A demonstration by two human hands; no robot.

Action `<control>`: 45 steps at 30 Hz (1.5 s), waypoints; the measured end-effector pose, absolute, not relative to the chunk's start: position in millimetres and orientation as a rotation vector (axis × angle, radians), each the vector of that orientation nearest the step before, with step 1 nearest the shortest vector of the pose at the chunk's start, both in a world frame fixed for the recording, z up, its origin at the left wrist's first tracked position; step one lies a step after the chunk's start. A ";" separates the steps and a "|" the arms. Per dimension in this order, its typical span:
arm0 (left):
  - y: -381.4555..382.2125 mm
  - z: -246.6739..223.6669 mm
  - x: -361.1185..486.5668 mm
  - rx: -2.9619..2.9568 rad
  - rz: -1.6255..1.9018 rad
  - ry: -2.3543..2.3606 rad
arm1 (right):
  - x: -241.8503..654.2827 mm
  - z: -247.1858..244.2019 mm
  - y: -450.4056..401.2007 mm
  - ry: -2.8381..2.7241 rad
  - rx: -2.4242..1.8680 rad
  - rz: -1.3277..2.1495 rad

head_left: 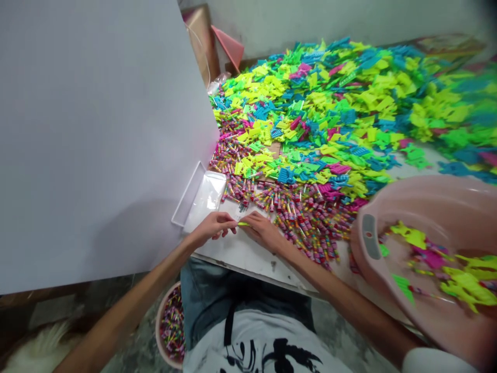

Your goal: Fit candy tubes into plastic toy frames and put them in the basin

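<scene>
Near the table's front edge, my left hand [217, 226] and my right hand [261, 228] meet at a small yellow-green piece [244, 224]. The fingertips of both hands are closed on it, one at each end. Just left of my hands, clear plastic bags [207, 194] lie by a white tray [179, 213]. Beyond my right hand spreads a pile of small pink-and-yellow tubes [298, 212]. Behind those rises a large heap of yellow, green, blue and pink plastic pieces [334, 114].
A pink tub [363, 207] with several plastic pieces inside stands at the right. A tall white panel [97, 129] borders the left side. On the floor, a round container [160, 331] holds many small tubes. A pink triangular object [229, 46] is at the back.
</scene>
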State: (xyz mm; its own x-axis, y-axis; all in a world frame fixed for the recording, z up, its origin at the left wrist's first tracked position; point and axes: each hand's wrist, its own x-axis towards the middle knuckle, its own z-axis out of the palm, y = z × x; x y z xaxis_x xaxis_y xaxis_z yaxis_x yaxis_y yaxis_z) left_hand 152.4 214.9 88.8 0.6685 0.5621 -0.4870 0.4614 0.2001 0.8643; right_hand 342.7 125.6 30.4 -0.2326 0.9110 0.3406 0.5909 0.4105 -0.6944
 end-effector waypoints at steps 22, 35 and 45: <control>196.2 66.7 156.3 1.526 0.377 1.010 | 339.1 30.8 132.4 -1.650 -1.417 0.788; 157.9 94.1 151.2 1.525 0.493 0.991 | 334.8 84.4 103.9 -0.921 -1.138 1.420; 143.8 114.4 155.7 1.687 0.475 1.004 | 328.9 95.0 83.6 -0.943 -1.239 1.397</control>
State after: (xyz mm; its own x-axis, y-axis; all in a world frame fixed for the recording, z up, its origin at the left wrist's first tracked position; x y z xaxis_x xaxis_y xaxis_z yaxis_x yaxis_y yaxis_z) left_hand 155.7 143.8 114.4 0.5661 0.8074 -0.1664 0.3838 -0.0795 0.9200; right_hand 328.9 83.6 95.0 0.0275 0.9791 -0.2013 -0.1791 -0.1933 -0.9647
